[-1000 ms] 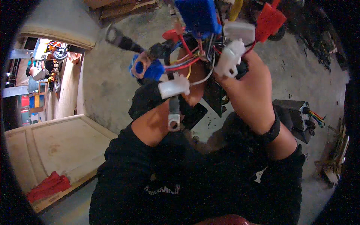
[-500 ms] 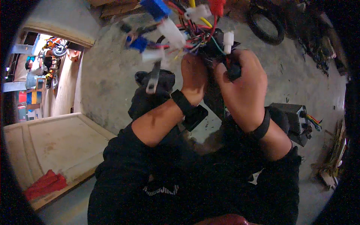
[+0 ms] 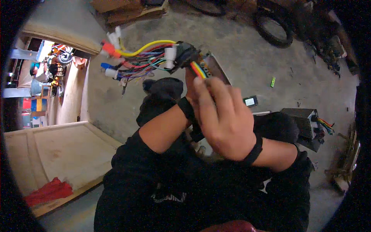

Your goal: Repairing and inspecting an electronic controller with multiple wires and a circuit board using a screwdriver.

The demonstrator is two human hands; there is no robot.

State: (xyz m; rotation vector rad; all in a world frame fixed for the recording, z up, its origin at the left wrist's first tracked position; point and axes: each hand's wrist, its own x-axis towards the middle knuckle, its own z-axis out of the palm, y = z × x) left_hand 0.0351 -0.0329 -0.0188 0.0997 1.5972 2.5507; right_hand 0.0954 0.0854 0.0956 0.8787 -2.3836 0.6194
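Note:
A bundle of coloured wires (image 3: 143, 54) with white, red and blue plugs fans out to the left from a black end cap (image 3: 186, 55). Beyond the cap shows an opened metal housing (image 3: 220, 69) with a circuit board (image 3: 205, 65) inside. My left hand (image 3: 189, 83) grips this controller from below, its fingers mostly hidden. My right hand (image 3: 226, 116), a little blurred, reaches across it; its fingertips close on a short flat group of yellow, red and blue wires (image 3: 199, 70) coming from the cap.
A finned metal box (image 3: 303, 121) with coloured leads lies on the floor at right. Nearer sit a black box with a white label (image 3: 250, 101) and a small green piece (image 3: 273, 82). A tyre (image 3: 273, 29) lies far right; a wooden panel (image 3: 77, 150) with red cloth (image 3: 50, 191) stands left.
The controller has turned, so its wires now point left instead of hanging near the top. My right hand has come left and nearer over my left hand. The floor items at right are uncovered.

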